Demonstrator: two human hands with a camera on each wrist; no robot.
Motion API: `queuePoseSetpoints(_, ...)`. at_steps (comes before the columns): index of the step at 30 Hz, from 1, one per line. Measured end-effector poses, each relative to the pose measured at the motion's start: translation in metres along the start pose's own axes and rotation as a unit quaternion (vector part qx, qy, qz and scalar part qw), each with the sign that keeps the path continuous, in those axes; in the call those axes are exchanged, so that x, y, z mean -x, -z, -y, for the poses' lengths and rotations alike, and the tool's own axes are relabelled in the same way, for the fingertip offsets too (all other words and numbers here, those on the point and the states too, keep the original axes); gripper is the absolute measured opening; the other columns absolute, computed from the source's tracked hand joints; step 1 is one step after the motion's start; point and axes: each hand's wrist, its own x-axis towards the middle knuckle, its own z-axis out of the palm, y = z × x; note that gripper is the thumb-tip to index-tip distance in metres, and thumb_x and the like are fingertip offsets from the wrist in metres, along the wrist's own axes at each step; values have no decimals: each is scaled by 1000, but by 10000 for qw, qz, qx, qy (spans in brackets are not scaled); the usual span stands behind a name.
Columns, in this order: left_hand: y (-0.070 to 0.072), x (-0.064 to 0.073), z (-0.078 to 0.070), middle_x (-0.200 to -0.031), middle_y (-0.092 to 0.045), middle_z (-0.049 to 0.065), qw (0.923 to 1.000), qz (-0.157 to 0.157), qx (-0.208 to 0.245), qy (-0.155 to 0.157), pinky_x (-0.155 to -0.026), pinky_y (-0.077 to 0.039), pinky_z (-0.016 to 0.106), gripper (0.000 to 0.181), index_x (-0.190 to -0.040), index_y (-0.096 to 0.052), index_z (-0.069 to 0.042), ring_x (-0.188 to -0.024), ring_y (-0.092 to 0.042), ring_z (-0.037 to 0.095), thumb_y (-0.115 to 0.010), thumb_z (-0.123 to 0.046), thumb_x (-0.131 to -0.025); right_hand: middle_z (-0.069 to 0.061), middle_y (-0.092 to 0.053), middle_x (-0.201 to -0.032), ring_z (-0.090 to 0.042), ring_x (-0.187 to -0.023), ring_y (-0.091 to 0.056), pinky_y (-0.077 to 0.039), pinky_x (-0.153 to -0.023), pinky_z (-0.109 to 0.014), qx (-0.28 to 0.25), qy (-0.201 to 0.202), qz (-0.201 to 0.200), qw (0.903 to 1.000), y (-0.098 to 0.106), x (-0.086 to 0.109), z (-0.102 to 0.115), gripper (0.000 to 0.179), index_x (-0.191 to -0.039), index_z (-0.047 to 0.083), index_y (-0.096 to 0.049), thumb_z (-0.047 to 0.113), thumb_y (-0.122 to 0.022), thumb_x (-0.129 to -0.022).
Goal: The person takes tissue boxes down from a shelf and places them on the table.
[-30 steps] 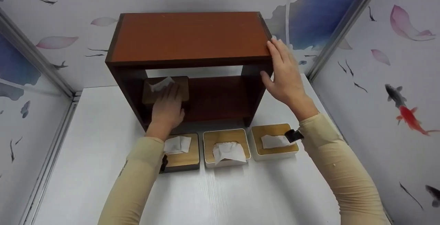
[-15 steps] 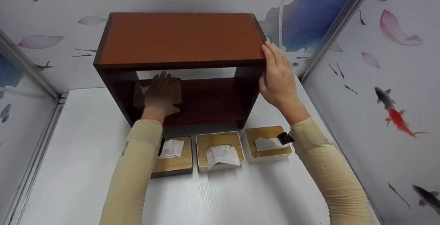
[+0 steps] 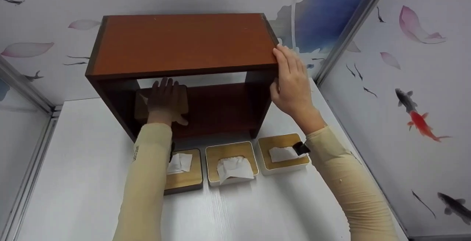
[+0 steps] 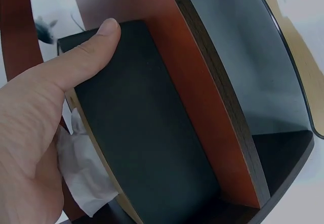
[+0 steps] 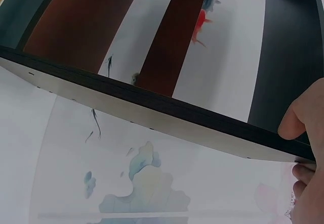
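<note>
A brown wooden shelf (image 3: 184,42) stands on the table, with a black-sided, wood-topped tissue box (image 3: 182,99) on its board at the left. Over that tissue box lies my left hand (image 3: 162,99), fingers extended across the top. In the left wrist view, the thumb rests straight on the dark side of the tissue box (image 4: 136,113), and a white tissue (image 4: 86,163) sticks out beneath the palm. My right hand (image 3: 292,82) grips the shelf's right side panel; in the right wrist view its thumb is inside the panel edge and its fingers outside.
Three more tissue boxes line up before the shelf: a dark one (image 3: 193,176) partly behind my left sleeve, a white one (image 3: 213,156) in the middle and another white one (image 3: 283,169) at right. Patterned wall panels (image 3: 368,105) enclose the white table (image 3: 88,160).
My left hand has shifted over the tissue box, its fingers reaching farther back and more spread. The right hand stays at the shelf's side. The whole head view has drifted, moving the scene leftward.
</note>
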Motion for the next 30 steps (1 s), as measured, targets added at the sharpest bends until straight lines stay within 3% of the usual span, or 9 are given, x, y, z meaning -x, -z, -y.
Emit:
queuePoseSetpoints(11, 2, 11, -1, -157, -14, 28, 9981, 127, 594, -124, -125, -8, 51, 130, -155, -8, 1, -148, -10, 44, -85, -53, -65, -14, -40, -151, -32, -140, -38, -27, -120, -44, 154, 88, -130, 9998, -3, -1, 1, 74, -144, 2, -39, 0, -55, -72)
queuePoseSetpoints(21, -6, 10, -3, -162, -8, 24, 9988, 154, 437, -160, -124, -11, 51, 129, -157, -7, -7, -149, -13, 42, -86, -49, -65, -15, -40, -151, -31, -141, -36, -27, -120, -44, 176, 42, -93, 9998, -3, 1, -1, 74, -145, 1, -38, 0, -52, -73)
queuePoseSetpoints(25, -5, 15, -6, -160, -17, 20, 9991, 52, 384, -198, -124, -12, 50, 128, -157, -10, -9, -149, -15, 39, -87, -51, -63, -15, -38, -152, -31, -142, -36, -28, -120, -45, 187, -6, -44, 9998, -3, 1, -1, 75, -145, 1, -36, -1, -52, -72)
queuePoseSetpoints(30, -6, 21, -9, -160, -18, 18, 9995, 83, 234, -215, -124, -15, 51, 131, -157, -9, -11, -148, -17, 38, -87, -53, -61, -15, -38, -153, -32, -142, -36, -28, -119, -46, 148, 34, -20, 9999, -3, 1, -1, 75, -146, 1, -36, -2, -51, -72)
